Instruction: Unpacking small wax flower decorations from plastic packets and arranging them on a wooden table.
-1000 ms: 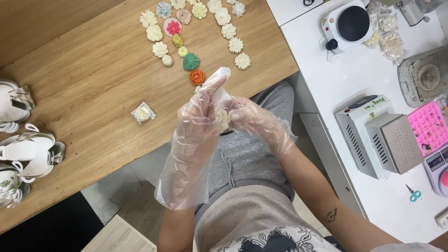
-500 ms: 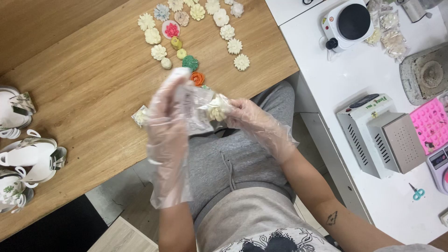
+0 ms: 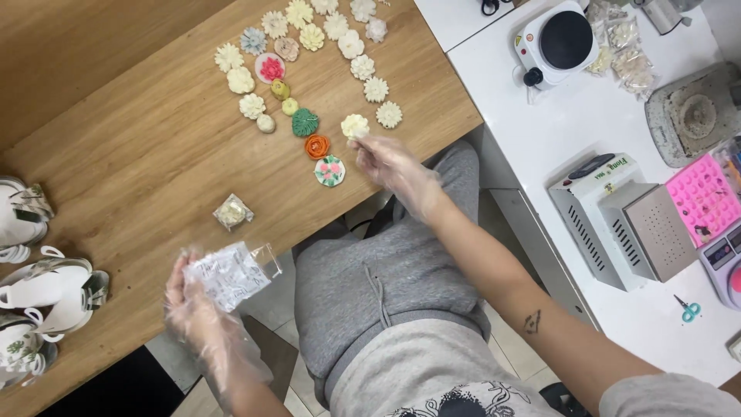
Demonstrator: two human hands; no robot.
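Cream flower piece (image 3: 355,126) now out of clear packet (image 3: 231,274), pinched in gloved right hand (image 3: 394,166) over wooden table (image 3: 139,154) near its front edge, beside orange flower (image 3: 316,146). Emptied packet gripped by left hand (image 3: 193,297), hands parted since.

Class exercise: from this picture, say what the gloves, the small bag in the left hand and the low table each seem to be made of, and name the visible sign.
Gloves on the left hand and right hand: thin clear plastic film, loose and wrinkled, skin showing through.
Small bag: clear crinkly plastic, glossy, with creases.
Low table: wood or wood-look laminate, matt, with brown grain lines; which one cannot be told.
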